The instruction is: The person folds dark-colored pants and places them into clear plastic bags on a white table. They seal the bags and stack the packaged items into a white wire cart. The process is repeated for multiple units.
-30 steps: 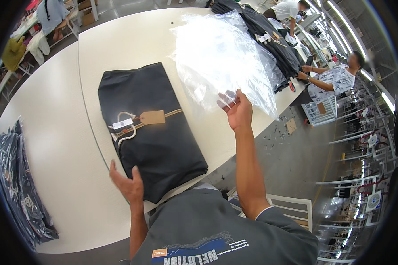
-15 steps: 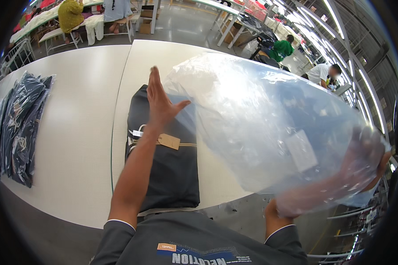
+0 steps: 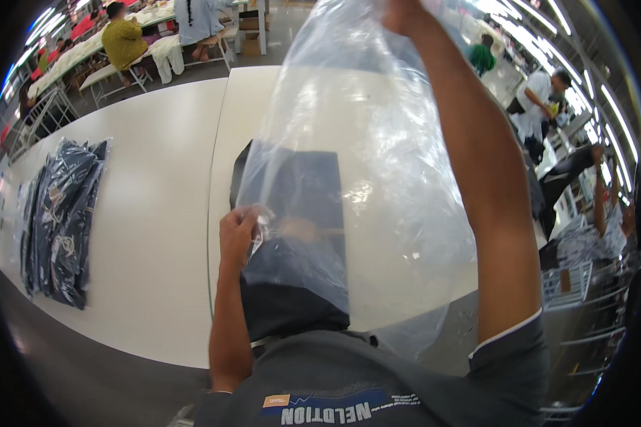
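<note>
A large clear plastic bag [image 3: 399, 156] stretches upright in front of me, over a folded dark garment [image 3: 292, 313]. My left hand [image 3: 241, 231] is closed on a gathered edge of the bag, beside the garment's left side. Near the top edge of the view, my right hand [image 3: 404, 18] holds the bag's upper part high; its fingers are partly cut off. Through the film a blurred tan tag [image 3: 297, 229] shows on the garment. Only the garment's near end and a strip at its left lie outside the film.
On the left of the pale table [image 3: 157, 213] lies a pile of dark garments in clear bags [image 3: 60, 220]. People sit at long tables at the far left. At the right are a person in white [image 3: 538, 96] and a wire rack [image 3: 570, 285].
My right hand has swung from the lower right up to the far top, raising the bag. My left hand has come down nearer and closed on the bag's edge. Film now covers most of the garment.
</note>
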The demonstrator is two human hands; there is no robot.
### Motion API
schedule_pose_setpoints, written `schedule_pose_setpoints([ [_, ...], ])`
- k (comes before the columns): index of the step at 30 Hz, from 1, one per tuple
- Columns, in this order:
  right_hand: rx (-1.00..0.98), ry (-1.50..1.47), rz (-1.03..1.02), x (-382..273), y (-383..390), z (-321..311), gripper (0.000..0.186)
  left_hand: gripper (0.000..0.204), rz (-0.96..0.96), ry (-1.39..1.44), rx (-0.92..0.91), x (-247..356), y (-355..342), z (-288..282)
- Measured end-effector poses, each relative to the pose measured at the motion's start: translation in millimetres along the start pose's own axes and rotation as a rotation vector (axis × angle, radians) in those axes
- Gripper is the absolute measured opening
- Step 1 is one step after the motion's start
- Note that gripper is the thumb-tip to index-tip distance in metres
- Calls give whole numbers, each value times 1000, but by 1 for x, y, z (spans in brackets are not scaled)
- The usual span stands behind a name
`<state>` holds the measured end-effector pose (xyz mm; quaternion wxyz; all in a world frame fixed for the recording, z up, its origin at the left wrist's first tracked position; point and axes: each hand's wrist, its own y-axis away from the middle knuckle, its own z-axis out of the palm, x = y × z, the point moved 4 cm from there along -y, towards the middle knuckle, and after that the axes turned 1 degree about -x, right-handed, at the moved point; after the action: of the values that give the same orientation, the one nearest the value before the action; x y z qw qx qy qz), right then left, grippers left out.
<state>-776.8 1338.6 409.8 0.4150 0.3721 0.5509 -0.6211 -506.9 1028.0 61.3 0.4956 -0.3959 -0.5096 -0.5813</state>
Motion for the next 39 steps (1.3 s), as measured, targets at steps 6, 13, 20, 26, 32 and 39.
schedule_pose_setpoints([
  [6,-5,1213,-753,83,165,32,32,38,-321,104,221,-67,29,-59],
  [13,-194,1142,28,209,427,30,37,45,-339,-335,120,-99,-20,-91],
  [20,95,1229,543,271,528,-26,65,44,-225,-602,286,-83,-61,-122],
  [26,253,1103,498,282,555,-17,49,64,268,-1287,536,-33,11,-79],
  [32,512,164,707,291,561,-48,19,64,460,-1039,-256,-23,134,58],
  [39,799,-502,661,208,535,-41,15,35,581,-1150,-384,-57,136,103],
])
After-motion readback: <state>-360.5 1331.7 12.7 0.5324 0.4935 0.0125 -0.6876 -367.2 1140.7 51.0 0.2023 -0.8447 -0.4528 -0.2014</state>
